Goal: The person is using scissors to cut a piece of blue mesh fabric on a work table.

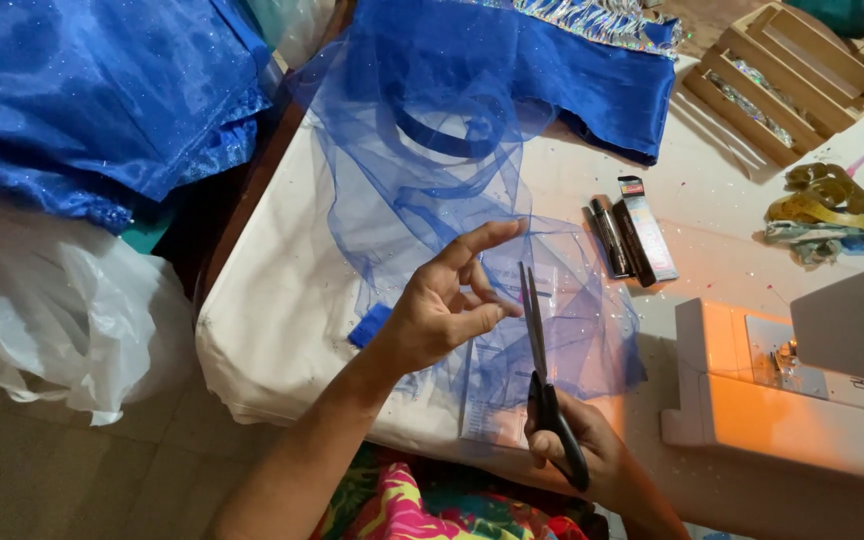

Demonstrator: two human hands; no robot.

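Blue tulle (472, 200) is spread across the table (282, 300) toward its near edge, pinched by the left hand (442, 310); scissors (542, 370), gripped by the right hand (577, 445), are poised for cutting; steady tension is judged necessary.

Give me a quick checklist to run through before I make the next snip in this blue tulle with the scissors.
1. Scissors gripped: ok, the right hand holds the black handles, blades pointing away from the body.
2. Blades open on the cloth: cannot tell, they look almost closed.
3. Blue tulle pinched taut: ok, the left hand pinches it just left of the blades.
4. Fingers clear of the blades: not ok, the left fingertips sit very close to them.
5. Pens away from the cut: ok, they lie to the right on the white table cover.
6. Sewing machine clear of the tulle: ok, it stands apart at right.
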